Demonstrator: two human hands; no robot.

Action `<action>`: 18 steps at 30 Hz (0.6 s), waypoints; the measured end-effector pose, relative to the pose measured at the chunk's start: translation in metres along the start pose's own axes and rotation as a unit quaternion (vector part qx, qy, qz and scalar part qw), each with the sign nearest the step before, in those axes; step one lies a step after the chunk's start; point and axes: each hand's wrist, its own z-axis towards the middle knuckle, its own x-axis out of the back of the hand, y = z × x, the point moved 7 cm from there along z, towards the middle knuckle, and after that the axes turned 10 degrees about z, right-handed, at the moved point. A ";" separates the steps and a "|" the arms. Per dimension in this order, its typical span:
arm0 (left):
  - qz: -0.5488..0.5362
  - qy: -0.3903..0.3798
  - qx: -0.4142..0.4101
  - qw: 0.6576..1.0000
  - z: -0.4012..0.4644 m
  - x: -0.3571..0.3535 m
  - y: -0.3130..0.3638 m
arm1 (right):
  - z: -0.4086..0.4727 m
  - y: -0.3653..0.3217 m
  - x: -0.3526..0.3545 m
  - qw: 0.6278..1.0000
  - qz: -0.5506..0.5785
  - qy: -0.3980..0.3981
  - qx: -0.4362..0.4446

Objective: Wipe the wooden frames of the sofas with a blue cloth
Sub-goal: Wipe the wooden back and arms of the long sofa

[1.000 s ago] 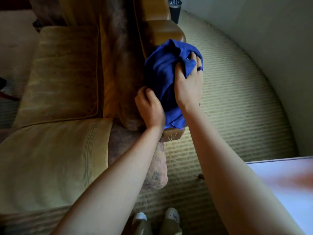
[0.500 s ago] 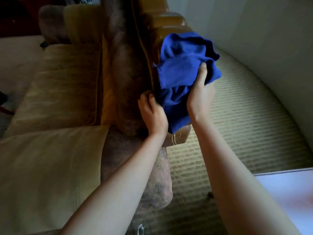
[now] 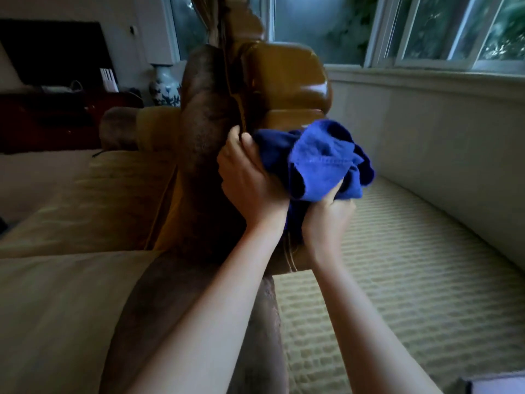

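Both hands [image 3: 250,180] [image 3: 326,220] grip blue cloth [image 3: 321,160] bunched against wooden frame [image 3: 287,81].

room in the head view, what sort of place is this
Most likely a home living room: a cushioned sofa with a polished wooden frame, a blue-and-white vase on a sideboard, and a row of windows above a carpeted floor.

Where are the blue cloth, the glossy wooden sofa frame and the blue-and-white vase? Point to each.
blue cloth [image 3: 318,157]: head view, on the bunched lighter fold.
wooden sofa frame [image 3: 287,78]: head view, on the glossy rounded top.
blue-and-white vase [image 3: 164,86]: head view, on its patterned belly.
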 end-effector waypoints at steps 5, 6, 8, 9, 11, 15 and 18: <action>0.038 0.019 -0.136 0.990 -0.031 0.009 -0.008 | -0.035 0.038 0.017 0.998 0.012 -0.067 -0.007; 0.045 0.006 -0.142 0.989 -0.039 0.009 -0.015 | -0.040 0.045 0.017 0.995 -0.014 -0.095 -0.025; 0.054 -0.035 -0.141 0.988 -0.052 0.006 -0.028 | -0.044 0.052 0.017 0.987 -0.071 -0.126 -0.075; 0.058 -0.057 -0.132 0.988 -0.056 0.004 -0.032 | -0.044 0.053 0.018 0.985 -0.067 -0.124 -0.099; 0.072 -0.089 -0.114 0.987 -0.057 0.001 -0.038 | -0.047 0.045 0.016 0.983 -0.048 -0.121 -0.132; 0.098 -0.127 -0.130 0.979 -0.057 -0.001 -0.036 | -0.034 -0.001 -0.013 0.988 -0.058 -0.135 -0.037; 0.071 -0.098 -0.135 0.983 -0.056 0.003 -0.036 | -0.009 -0.041 -0.040 0.976 -0.148 -0.123 0.100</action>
